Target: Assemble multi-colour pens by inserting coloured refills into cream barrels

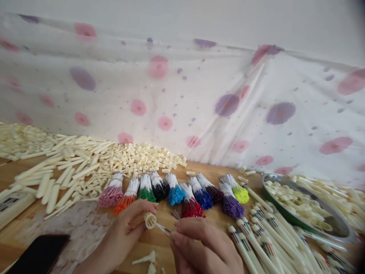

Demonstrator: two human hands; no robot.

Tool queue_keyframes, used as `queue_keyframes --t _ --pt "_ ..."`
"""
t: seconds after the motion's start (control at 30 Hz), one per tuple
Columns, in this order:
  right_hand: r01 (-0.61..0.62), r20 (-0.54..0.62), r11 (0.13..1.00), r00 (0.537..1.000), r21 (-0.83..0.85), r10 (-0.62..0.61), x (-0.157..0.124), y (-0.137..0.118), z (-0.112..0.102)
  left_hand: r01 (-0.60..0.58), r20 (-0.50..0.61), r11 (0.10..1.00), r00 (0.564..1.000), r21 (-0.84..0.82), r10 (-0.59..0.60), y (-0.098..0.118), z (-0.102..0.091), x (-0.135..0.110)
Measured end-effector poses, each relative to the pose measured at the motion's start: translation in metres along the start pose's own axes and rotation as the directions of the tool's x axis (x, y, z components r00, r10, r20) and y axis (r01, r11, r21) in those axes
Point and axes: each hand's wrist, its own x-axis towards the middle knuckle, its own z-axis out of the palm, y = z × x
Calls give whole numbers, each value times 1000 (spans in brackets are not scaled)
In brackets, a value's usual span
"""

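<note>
My left hand (pixel 129 226) pinches a small cream plastic holder piece (pixel 150 220) with holes in its round end. My right hand (pixel 203 245) is closed on a thin refill (pixel 164 228) whose tip is at the holder. Both hands hover low over the wooden table (pixel 159 239). Just beyond them lies a row of bundled refills: pink (pixel 111 193), orange (pixel 125 199), green (pixel 146 190), black (pixel 159 186), blue (pixel 174 191), red (pixel 190 203), dark blue (pixel 202 195), purple (pixel 230 202) and yellow-green (pixel 239 191).
Cream pen barrels and small parts are heaped at the left (pixel 71 167). A metal dish (pixel 327 222) with cream parts sits at the right, beside several assembled multicolour pens (pixel 265 243). A dark phone (pixel 38 255) lies at the lower left. A flowered cloth (pixel 182 102) hangs behind.
</note>
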Motion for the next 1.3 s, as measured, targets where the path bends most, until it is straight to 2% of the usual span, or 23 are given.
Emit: queue_keyframes --t 0.07,0.13,0.27,0.63,0.87,0.97,1.1,1.17,1.3 --pt "36 47 999 998 -23 -35 1 3 1 -11 6 1000 1000 -9 11 -1 0 0" --pt "65 47 996 997 -57 -62 0 6 5 -22 4 1000 1000 -14 22 -1 0 -1" --pt "109 -37 991 993 -74 -112 -1 7 15 -48 -5 999 999 -5 48 -2 0 -1" --pt "87 -59 996 995 23 -85 2 9 18 4 9 999 1000 -54 -4 -1 1 -2" --pt "67 2 998 998 -12 -67 -5 11 25 6 -5 1000 1000 -13 -6 1 1 -2" --pt "-43 78 995 996 88 36 -7 16 31 28 36 1000 999 14 -28 7 1 -4" --pt "-244 182 936 962 253 201 -7 23 34 108 100 994 989 32 -111 18 0 -5" --pt "-356 262 893 921 276 287 -7 25 34 159 141 987 977 31 -162 21 -1 -4" --pt "-552 437 792 799 260 414 -7 28 32 246 234 969 941 22 -245 20 -4 -4"
